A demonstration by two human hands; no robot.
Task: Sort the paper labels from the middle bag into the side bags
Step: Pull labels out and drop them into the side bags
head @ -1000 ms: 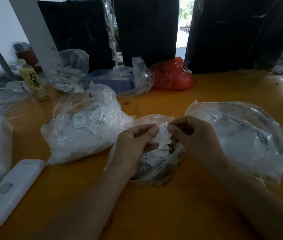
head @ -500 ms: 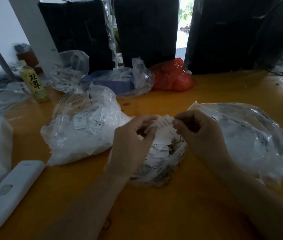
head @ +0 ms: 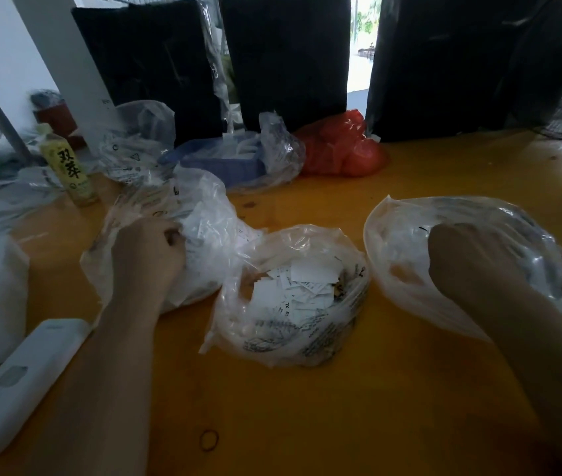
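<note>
A person sorts paper labels [head: 301, 286] on an orange worktop [head: 393, 407], each hand at a side bag. The left hand [head: 147, 259], at nine o'clock of the middle bag [head: 289, 304], has its fingers [head: 173, 237] curled at the mouth of the left bag [head: 204, 221]; whether they pinch a label or only the plastic cannot be told. The right hand [head: 468, 266], at three o'clock, reaches into the right bag [head: 478, 214], its fingers hidden behind the knuckles, so their grip cannot be told. Most labels lie heaped in the open middle bag between the two hands. To drop cleanly, each hand should probably release well inside its bag's mouth, then come back without dragging the thin plastic shut. A bottle [head: 66, 166] stands at eleven o'clock.
</note>
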